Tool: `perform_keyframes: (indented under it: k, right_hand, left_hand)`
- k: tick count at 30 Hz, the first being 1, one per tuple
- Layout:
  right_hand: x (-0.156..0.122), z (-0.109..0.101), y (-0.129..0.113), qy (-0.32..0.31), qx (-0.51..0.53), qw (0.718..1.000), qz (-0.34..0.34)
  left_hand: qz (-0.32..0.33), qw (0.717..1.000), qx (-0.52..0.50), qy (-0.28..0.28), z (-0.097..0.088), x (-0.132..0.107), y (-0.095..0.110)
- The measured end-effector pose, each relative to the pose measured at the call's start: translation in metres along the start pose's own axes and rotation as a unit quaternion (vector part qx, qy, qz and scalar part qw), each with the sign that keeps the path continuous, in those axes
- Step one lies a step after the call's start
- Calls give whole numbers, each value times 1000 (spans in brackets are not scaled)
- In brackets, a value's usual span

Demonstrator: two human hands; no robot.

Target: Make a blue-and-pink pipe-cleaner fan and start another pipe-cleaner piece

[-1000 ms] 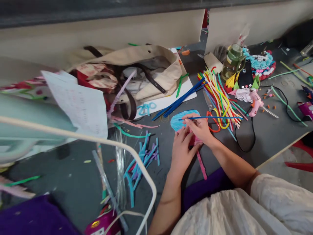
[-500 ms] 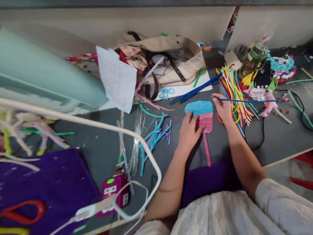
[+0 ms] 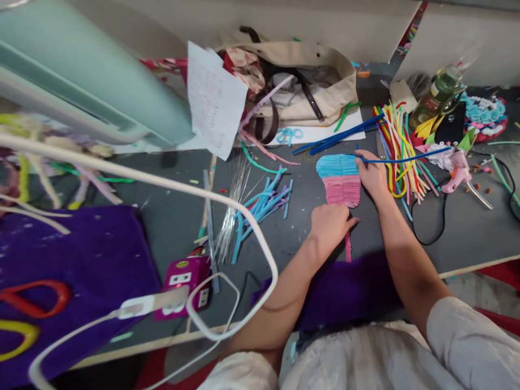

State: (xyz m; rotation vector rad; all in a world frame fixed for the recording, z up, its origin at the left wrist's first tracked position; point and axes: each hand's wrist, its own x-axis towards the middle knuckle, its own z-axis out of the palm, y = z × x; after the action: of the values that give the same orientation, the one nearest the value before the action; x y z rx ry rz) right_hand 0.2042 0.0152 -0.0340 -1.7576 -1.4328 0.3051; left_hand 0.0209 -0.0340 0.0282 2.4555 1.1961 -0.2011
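A flat craft piece [image 3: 343, 187] of bent pipe cleaners lies on the table, blue on top and pink below, with a pink stem pointing toward me. My left hand [image 3: 331, 225] is curled over its lower end, where the stem begins, with the thumb out to the right. The fingertips are hidden under that hand. At the upper right corner of the piece, my right hand [image 3: 371, 174] pinches a dark blue pipe cleaner [image 3: 414, 159], which runs out to the right. Its short end sticks up beside the light blue rows.
Loose coloured pipe cleaners [image 3: 404, 154] lie right of my right hand, near a pink glue gun [image 3: 457, 172] and a green bottle [image 3: 436, 97]. Behind is a canvas bag [image 3: 345, 86]. Cut blue pieces [image 3: 262, 206] lie left. A white cable [image 3: 162, 187] arches across the foreground.
My left hand has slid down from the piece's left side to its lower end, and its fingers have curled. The right hand still holds the blue pipe cleaner, now against the corner. The view has shifted.
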Motion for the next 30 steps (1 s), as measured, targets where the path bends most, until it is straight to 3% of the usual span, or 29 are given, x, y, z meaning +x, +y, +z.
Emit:
perform_keyframes:
  k: [6,12,15,17,19,21,25,28,30]
  right_hand:
    - [2,-1,3,-19,6,1000,2]
    - [3,-6,-1,-18,13,1000,-3]
    - [1,-11,-8,-29,1,1000,5]
    - [-1,-15,-12,-53,-16,998,5]
    - [-3,-19,-15,-86,-30,996,3]
    - [-7,-22,-17,-100,-24,995,0]
    - [-17,-23,-21,-74,93,993,5]
    - [-22,-19,-29,-56,218,972,71]
    - [-23,-17,-34,-47,249,962,106]
  left_hand:
    - [-23,998,-54,26,2,6,-5]
    - [-31,974,-224,32,-19,-6,-7]
    - [15,970,-242,-13,-31,-20,-4]
    - [74,970,-224,-61,-36,-27,-3]
    - [124,966,-215,-74,-37,-28,-4]
    - [140,966,-215,-22,-33,-21,-7]
    - [93,972,-138,164,-10,4,-20]
    - [96,979,-56,168,6,20,-30]
    - [88,984,-33,152,12,25,-34]
